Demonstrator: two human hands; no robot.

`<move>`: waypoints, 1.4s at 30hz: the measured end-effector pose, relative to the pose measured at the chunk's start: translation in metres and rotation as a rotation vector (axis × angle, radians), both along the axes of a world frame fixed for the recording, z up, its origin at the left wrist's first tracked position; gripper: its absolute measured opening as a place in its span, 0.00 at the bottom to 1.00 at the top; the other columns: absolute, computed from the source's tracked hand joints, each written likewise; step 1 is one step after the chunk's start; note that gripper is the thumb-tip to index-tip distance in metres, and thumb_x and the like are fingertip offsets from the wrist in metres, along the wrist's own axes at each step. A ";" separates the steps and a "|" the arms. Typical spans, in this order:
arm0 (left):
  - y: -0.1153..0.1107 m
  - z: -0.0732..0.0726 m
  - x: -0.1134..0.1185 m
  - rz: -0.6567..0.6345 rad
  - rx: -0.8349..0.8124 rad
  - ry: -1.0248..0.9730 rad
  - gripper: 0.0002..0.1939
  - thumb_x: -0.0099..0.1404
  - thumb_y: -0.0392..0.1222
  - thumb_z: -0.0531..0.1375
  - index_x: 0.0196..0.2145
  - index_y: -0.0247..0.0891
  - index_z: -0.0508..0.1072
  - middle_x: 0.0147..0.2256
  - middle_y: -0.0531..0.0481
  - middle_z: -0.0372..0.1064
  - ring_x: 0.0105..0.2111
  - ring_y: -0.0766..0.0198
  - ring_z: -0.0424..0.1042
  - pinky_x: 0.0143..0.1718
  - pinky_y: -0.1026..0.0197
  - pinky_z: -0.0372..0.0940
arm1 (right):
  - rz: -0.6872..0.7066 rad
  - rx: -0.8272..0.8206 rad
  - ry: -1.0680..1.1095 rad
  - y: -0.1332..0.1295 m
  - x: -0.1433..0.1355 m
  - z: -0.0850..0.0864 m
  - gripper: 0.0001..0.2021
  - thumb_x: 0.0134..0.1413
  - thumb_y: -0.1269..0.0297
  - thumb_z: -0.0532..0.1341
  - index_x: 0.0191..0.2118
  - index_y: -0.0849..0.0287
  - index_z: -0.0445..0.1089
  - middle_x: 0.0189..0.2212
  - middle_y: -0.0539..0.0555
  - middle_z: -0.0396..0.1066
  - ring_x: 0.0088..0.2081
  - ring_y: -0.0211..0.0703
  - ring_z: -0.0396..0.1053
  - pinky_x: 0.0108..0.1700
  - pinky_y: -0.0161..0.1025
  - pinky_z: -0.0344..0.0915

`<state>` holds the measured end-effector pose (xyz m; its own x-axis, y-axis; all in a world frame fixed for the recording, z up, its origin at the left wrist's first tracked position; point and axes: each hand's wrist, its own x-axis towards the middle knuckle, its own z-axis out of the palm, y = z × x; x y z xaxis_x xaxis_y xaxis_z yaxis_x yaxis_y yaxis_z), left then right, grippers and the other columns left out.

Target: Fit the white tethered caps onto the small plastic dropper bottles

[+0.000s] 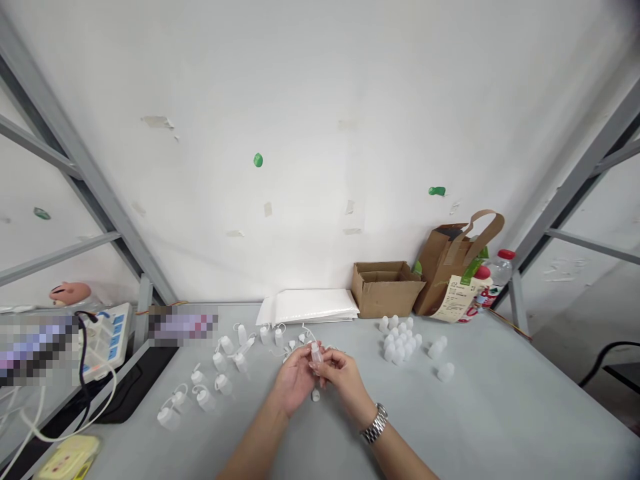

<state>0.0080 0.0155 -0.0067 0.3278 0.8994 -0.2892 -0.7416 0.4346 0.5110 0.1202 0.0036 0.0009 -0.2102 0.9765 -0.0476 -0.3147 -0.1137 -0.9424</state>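
Note:
Between both hands, at the middle of the grey table (400, 427), a small translucent bottle (316, 353) stands upright. My left hand (296, 380) curls round its left side, and the fingers of my right hand (340, 375) pinch it from the right. Small white caps with thin straps (292, 345) lie just behind the hands, and one white cap (315, 395) is below them. Several capped bottles (205, 400) are spread on the left. A cluster of bottles without caps (399, 347) stands on the right, with a few others (445, 372) apart from it.
White padded envelopes (310, 307) and an open cardboard box (390, 298) sit against the wall. Beside the box are a paper bag (435, 267) and red-capped bottles (501, 267). A power strip (113, 340), cables and a yellow box (70, 457) are at the left.

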 end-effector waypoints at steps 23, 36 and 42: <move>-0.009 0.014 -0.007 -0.015 0.036 0.175 0.08 0.54 0.35 0.57 0.35 0.37 0.70 0.26 0.51 0.69 0.25 0.66 0.68 0.27 0.65 0.59 | 0.293 -0.060 0.158 0.000 0.010 0.002 0.13 0.38 0.56 0.68 0.23 0.62 0.72 0.18 0.47 0.63 0.20 0.32 0.59 0.26 0.33 0.55; -0.012 0.012 0.004 0.187 0.247 0.410 0.14 0.48 0.40 0.66 0.34 0.35 0.76 0.38 0.43 0.74 0.44 0.53 0.68 0.45 0.58 0.58 | -0.156 0.120 -0.171 0.004 0.002 -0.016 0.16 0.37 0.53 0.68 0.25 0.60 0.65 0.18 0.45 0.63 0.21 0.34 0.59 0.26 0.33 0.57; -0.009 0.014 -0.004 0.153 0.237 0.363 0.18 0.51 0.44 0.65 0.40 0.34 0.75 0.42 0.39 0.73 0.46 0.50 0.67 0.46 0.55 0.59 | 0.022 0.121 -0.101 0.003 0.003 -0.006 0.17 0.39 0.52 0.66 0.33 0.60 0.71 0.25 0.51 0.71 0.26 0.40 0.66 0.31 0.37 0.62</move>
<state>0.0040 0.0061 0.0068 0.1010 0.9848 -0.1416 -0.5426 0.1739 0.8218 0.1233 0.0065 -0.0052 -0.2314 0.9717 0.0481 -0.2160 -0.0031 -0.9764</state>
